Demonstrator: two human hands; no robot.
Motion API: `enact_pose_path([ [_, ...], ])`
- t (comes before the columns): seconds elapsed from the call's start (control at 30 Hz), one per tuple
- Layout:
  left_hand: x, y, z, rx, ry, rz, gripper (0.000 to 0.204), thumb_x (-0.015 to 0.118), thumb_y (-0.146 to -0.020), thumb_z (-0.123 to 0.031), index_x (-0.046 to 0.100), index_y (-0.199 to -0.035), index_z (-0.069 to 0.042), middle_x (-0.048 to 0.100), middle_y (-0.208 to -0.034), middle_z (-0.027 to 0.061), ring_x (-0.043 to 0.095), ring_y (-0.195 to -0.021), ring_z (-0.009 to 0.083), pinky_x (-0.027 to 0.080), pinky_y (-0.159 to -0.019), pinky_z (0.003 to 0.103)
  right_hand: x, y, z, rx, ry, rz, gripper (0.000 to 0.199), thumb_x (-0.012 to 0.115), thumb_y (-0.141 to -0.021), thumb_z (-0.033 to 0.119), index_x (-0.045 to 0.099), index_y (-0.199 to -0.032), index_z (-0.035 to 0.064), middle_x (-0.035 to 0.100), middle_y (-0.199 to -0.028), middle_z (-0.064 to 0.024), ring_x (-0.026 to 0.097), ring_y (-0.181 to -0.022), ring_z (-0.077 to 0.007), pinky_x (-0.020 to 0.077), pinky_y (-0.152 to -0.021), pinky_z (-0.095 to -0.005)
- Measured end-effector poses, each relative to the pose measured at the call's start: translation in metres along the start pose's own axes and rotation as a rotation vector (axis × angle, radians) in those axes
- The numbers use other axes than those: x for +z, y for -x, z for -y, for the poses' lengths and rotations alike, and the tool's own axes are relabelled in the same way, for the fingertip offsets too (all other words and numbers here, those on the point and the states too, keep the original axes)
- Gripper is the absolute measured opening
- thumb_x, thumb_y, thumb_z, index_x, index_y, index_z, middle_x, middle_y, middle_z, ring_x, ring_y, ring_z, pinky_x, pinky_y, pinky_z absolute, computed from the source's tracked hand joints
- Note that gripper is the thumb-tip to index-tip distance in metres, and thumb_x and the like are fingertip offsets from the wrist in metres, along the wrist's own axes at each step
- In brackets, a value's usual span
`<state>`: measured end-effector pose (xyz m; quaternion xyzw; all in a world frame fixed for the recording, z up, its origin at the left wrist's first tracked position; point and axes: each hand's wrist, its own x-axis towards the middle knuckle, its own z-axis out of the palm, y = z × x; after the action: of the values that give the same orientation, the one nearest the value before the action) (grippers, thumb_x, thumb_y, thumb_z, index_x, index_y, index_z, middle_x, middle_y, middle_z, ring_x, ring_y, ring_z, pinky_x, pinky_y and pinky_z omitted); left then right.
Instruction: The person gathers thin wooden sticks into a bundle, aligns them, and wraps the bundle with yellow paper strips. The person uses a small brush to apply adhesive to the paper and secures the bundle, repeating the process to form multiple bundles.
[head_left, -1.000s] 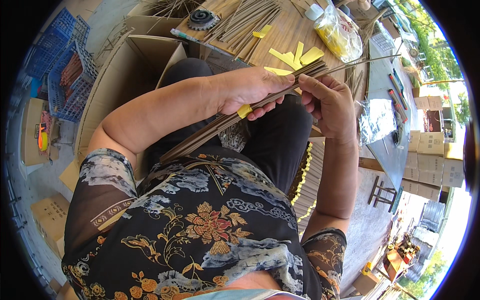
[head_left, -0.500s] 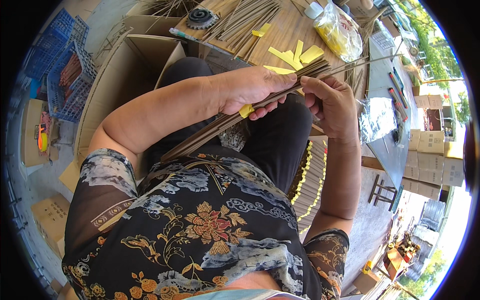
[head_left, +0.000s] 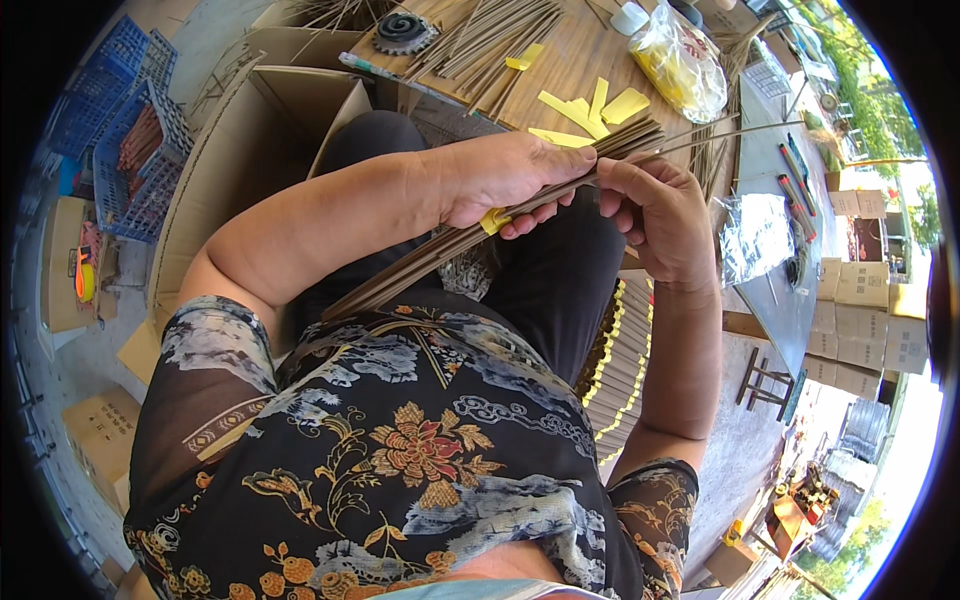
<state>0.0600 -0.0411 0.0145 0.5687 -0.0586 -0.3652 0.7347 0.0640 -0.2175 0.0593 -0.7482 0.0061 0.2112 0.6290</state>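
Note:
Across my lap slants a bundle of thin brown incense sticks [head_left: 405, 268], bound by a yellow paper band [head_left: 494, 220]. My left hand [head_left: 520, 180] is closed round it just beyond the band, thumb on top. At the bundle's far right end, my right hand [head_left: 655, 205] has thumb and forefinger pinched on a single incense stick [head_left: 735, 133], which juts out toward the right. The other fingers of that hand curl in, partly hidden. Past my hands, on the wooden table [head_left: 560, 90], lie yellow paper strips [head_left: 625, 105] and more loose incense sticks [head_left: 490, 45].
An open cardboard box [head_left: 215, 170] stands at my left, with blue crates [head_left: 145, 165] beyond. Banded bundles [head_left: 625, 365] sit beside my right thigh. A clear bag with yellow contents [head_left: 680, 70] and a dark coiled object [head_left: 403, 32] rest on the table.
The single stick in my right hand has swung lower at its outer end. My right hand has shifted slightly; my left hand keeps its grip on the bundle.

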Motion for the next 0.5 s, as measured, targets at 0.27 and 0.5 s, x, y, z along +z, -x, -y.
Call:
enact_pose_path([
  [0.27,-0.001,0.003,-0.003,-0.022,-0.001,-0.055,0.049,0.045,-0.085,-0.051,0.051,-0.076,-0.004,0.047,-0.054,-0.0008,0.043,-0.036,0.0053,0.035,-0.032,0.017,-0.004,0.0,0.001,-0.069,-0.029,-0.101,0.016,0.063,-0.075,0.019,0.06,-0.068,0.0045,0.056,-0.056,-0.0011,0.046,-0.045,-0.0042,0.0324,-0.04,-0.0154],
  [0.5,-0.002,0.0,-0.001,-0.038,0.025,-0.049,0.046,0.047,-0.084,-0.05,0.051,-0.074,-0.005,0.047,-0.052,-0.0018,0.043,-0.036,0.0052,0.035,-0.032,0.017,0.01,0.013,0.008,-0.178,0.123,-0.155,0.018,0.063,-0.077,0.019,0.062,-0.072,0.0018,0.057,-0.058,-0.0005,0.048,-0.048,-0.0033,0.0358,-0.044,-0.0149],
])
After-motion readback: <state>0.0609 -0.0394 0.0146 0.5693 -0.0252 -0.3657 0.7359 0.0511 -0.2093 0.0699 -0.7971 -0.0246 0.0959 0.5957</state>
